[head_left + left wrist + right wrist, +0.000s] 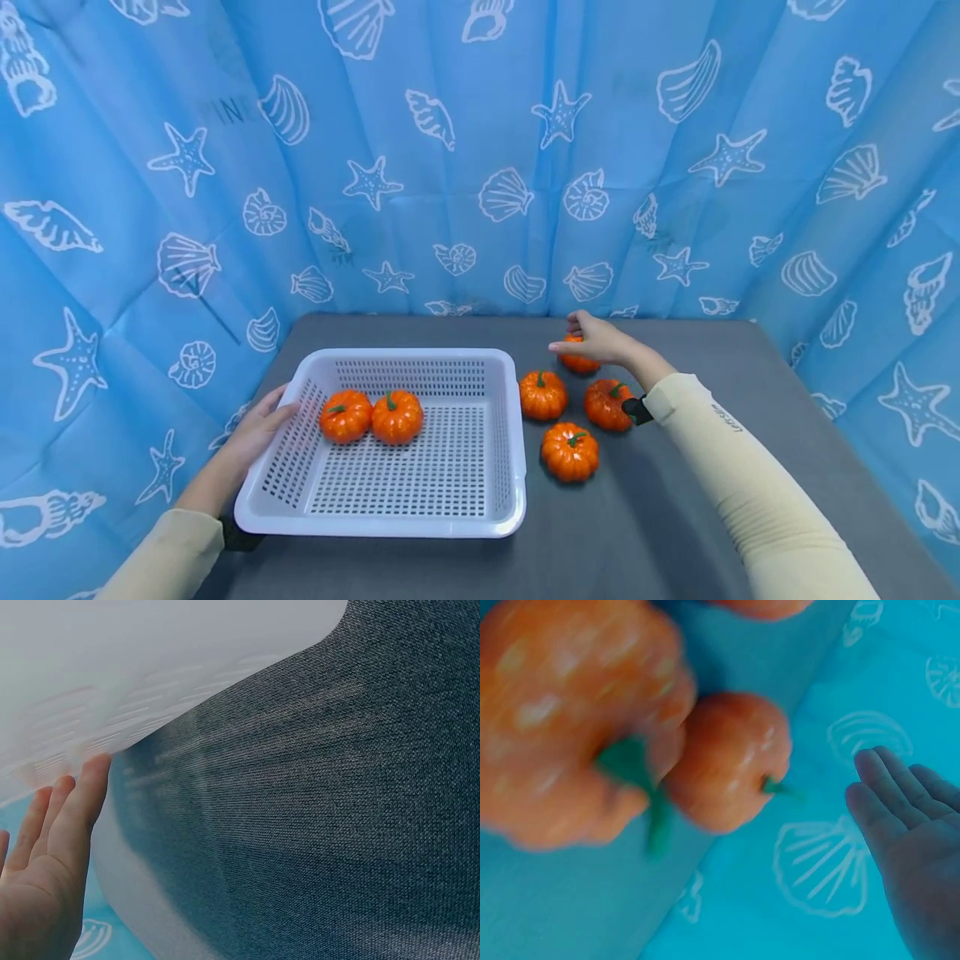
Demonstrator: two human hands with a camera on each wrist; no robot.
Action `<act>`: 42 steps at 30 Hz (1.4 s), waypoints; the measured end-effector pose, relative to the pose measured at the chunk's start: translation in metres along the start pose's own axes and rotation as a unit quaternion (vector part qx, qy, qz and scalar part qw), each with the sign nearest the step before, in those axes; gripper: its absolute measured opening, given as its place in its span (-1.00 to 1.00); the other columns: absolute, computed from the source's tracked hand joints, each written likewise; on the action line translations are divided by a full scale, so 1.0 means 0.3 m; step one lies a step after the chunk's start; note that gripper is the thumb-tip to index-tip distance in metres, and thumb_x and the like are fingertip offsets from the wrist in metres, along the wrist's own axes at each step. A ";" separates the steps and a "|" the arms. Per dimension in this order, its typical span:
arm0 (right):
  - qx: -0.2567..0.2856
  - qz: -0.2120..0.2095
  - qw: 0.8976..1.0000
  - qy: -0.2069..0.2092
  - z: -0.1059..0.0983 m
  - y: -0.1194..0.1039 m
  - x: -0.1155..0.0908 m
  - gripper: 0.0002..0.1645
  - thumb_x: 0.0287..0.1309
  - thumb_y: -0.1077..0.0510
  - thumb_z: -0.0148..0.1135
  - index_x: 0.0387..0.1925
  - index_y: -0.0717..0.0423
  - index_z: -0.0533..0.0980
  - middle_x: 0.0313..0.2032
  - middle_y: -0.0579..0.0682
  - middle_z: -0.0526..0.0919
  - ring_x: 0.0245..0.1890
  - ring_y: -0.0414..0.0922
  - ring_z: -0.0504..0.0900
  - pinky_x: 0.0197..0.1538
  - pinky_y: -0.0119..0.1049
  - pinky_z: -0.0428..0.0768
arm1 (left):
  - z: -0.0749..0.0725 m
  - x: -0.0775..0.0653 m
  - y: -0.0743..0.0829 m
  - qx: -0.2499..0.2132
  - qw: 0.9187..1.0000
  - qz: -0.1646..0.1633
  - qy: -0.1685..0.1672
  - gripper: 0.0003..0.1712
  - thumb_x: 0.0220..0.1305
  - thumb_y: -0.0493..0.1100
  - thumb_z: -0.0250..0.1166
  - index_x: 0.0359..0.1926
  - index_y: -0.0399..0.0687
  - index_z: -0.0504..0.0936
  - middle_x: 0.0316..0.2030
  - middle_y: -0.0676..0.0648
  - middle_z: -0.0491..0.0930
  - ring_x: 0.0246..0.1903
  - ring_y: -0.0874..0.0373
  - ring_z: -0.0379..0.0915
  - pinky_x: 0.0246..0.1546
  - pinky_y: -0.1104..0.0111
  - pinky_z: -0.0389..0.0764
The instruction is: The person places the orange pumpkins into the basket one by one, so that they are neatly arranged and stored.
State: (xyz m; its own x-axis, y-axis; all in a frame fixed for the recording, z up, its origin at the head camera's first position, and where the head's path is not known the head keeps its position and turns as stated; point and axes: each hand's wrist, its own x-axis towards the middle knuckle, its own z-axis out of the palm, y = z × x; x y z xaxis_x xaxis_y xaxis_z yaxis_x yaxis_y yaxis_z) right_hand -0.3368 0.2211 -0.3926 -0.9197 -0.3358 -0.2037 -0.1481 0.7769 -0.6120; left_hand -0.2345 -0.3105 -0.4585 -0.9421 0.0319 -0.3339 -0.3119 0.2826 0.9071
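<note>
My left hand (257,431) rests against the left side of a white perforated plastic basket (378,527). Its fingers look fairly straight in the left wrist view and touch the basket's outside. Inside the basket, two small orange pumpkins with green stems, a left one (345,417) and a right one (397,417), lie side by side. My right hand (600,342) is over the farthest loose pumpkin (579,360), partly hiding it, with fingers extended and thumb apart. The right wrist view shows this palm (930,862) holding nothing.
Right of the basket, more pumpkins lie on the dark grey table (675,500): one beside the rim (543,395), one nearer the front (570,452), and one by my right wrist (608,405). A blue shell-patterned curtain (465,233) hangs behind the table and along both sides.
</note>
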 end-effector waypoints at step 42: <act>0.006 0.023 1.000 -0.012 0.018 0.387 -0.242 -0.02 0.19 -0.21 0.18 0.30 0.47 0.10 0.25 0.48 0.26 0.24 0.35 0.26 0.21 0.22 0.36 | 0.002 0.010 -0.006 -0.011 1.000 -0.007 0.005 -0.13 0.33 0.29 0.01 0.49 0.37 -0.26 0.33 -0.36 0.18 -0.08 -0.14 0.61 -0.23 -0.07 0.65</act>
State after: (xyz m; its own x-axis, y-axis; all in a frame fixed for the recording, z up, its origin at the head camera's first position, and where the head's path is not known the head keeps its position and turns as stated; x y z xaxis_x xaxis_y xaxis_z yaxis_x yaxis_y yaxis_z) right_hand -0.2852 0.3330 -0.4529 -0.9160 -0.3137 -0.2499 -0.1019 0.7846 -0.6116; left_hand -0.2366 -0.3105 -0.4613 -0.9390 0.0181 -0.3435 -0.3271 0.2624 0.9078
